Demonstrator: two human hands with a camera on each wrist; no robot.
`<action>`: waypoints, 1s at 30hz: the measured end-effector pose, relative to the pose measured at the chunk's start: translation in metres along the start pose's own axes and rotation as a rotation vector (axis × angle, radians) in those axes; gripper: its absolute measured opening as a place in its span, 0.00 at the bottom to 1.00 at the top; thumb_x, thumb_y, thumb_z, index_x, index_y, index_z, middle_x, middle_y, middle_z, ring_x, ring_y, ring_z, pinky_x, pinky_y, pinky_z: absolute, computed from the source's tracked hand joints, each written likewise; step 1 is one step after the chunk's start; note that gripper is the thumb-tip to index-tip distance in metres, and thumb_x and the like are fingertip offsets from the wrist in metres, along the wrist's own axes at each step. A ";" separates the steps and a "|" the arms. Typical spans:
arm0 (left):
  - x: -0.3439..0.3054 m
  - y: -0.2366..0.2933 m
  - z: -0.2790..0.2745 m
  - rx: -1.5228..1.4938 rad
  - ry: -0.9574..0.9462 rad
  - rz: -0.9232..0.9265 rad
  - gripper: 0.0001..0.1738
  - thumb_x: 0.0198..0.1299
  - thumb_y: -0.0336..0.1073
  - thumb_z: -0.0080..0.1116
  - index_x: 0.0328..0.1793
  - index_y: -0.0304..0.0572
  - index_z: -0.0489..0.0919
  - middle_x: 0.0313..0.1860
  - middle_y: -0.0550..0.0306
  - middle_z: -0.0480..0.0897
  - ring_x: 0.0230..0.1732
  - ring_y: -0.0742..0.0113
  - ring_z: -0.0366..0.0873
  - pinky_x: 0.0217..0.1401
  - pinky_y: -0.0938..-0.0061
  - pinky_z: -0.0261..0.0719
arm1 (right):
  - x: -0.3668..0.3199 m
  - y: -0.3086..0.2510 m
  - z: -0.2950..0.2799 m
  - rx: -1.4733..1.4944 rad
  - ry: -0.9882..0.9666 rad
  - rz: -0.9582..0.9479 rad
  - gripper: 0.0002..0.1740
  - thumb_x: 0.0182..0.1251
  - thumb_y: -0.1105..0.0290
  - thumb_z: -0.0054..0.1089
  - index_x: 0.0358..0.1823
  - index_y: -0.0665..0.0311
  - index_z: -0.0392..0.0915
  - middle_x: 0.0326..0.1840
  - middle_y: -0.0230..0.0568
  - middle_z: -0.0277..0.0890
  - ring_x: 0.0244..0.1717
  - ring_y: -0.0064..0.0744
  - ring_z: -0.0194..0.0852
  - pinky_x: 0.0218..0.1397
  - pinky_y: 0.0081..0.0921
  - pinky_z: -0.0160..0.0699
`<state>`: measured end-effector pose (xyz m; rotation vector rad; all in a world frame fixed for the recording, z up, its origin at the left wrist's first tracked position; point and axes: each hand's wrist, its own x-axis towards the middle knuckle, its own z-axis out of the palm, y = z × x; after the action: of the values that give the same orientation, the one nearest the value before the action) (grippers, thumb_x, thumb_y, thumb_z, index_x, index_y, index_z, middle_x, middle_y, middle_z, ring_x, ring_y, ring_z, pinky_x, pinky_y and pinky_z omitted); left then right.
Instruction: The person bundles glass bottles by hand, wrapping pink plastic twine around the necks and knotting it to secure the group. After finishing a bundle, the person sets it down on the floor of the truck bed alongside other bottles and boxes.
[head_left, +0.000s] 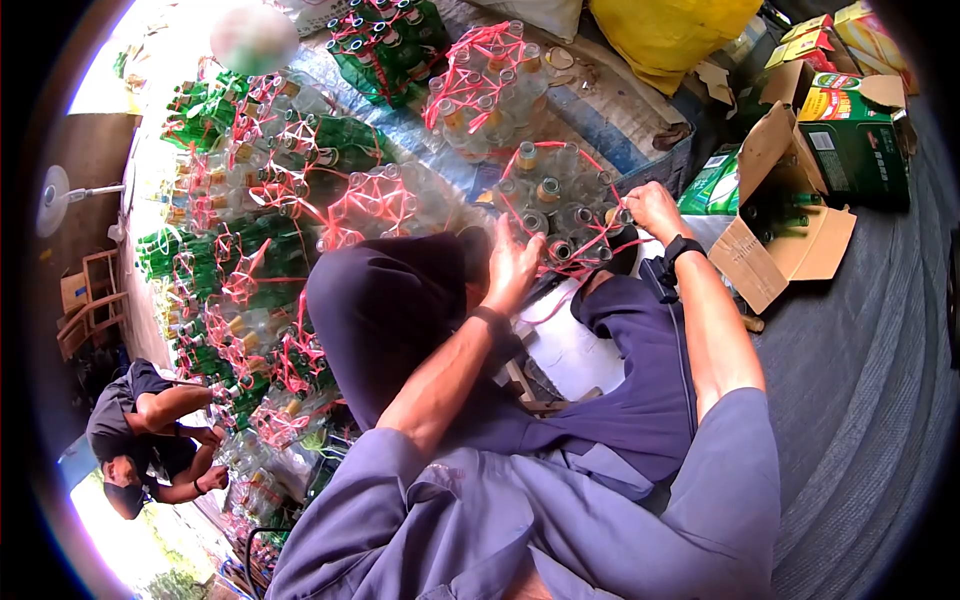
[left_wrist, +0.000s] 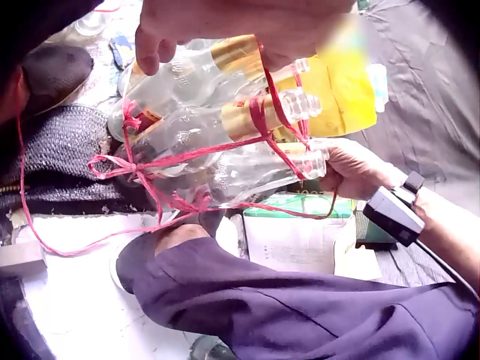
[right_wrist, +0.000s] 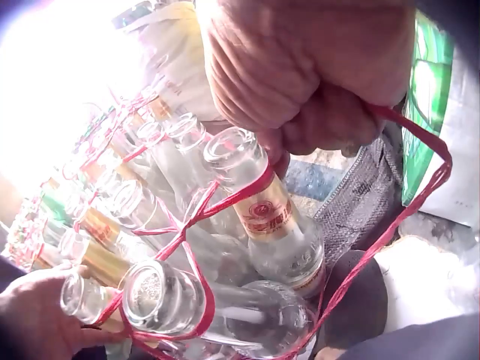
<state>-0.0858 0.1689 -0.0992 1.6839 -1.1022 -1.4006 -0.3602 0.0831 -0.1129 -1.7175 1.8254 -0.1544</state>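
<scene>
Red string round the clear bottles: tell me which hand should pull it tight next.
Probably the right hand: its fingers curl round the red string, while the left hand holds the bottles steady.

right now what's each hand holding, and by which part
Right hand grips the red string at its loop; left hand holds the bottle bundle at the necks on its near side.

Hard daylight pours in from the left, bleaching the right-wrist view's upper corner; glare glints off clear bottles (right_wrist: pixel 262 217), the right hand (right_wrist: pixel 315 67) blurs close-up, fisheye edges fall black.
</scene>
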 end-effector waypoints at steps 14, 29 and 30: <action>0.010 0.019 -0.004 0.505 0.412 0.430 0.45 0.46 0.35 0.65 0.74 0.38 0.62 0.67 0.38 0.70 0.68 0.38 0.68 0.74 0.54 0.63 | -0.005 -0.007 -0.002 0.055 0.017 0.102 0.14 0.60 0.57 0.63 0.36 0.59 0.88 0.38 0.59 0.82 0.45 0.61 0.81 0.51 0.47 0.78; 0.040 0.058 0.059 0.626 -0.280 0.741 0.08 0.50 0.33 0.59 0.36 0.43 0.83 0.52 0.55 0.84 0.59 0.48 0.75 0.60 0.53 0.70 | 0.011 -0.012 -0.014 -0.222 -0.024 -0.089 0.18 0.59 0.52 0.65 0.32 0.61 0.88 0.35 0.56 0.84 0.41 0.57 0.84 0.46 0.47 0.82; 0.042 0.057 0.061 0.642 -0.286 0.714 0.08 0.51 0.33 0.58 0.36 0.43 0.83 0.53 0.55 0.84 0.59 0.48 0.74 0.60 0.52 0.70 | 0.012 -0.014 -0.016 -0.218 -0.027 -0.085 0.18 0.59 0.52 0.65 0.32 0.61 0.88 0.35 0.56 0.84 0.41 0.57 0.84 0.46 0.47 0.82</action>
<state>-0.1537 0.1082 -0.0770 1.2481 -2.2198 -0.8677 -0.3557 0.0644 -0.0977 -1.9378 1.8049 0.0340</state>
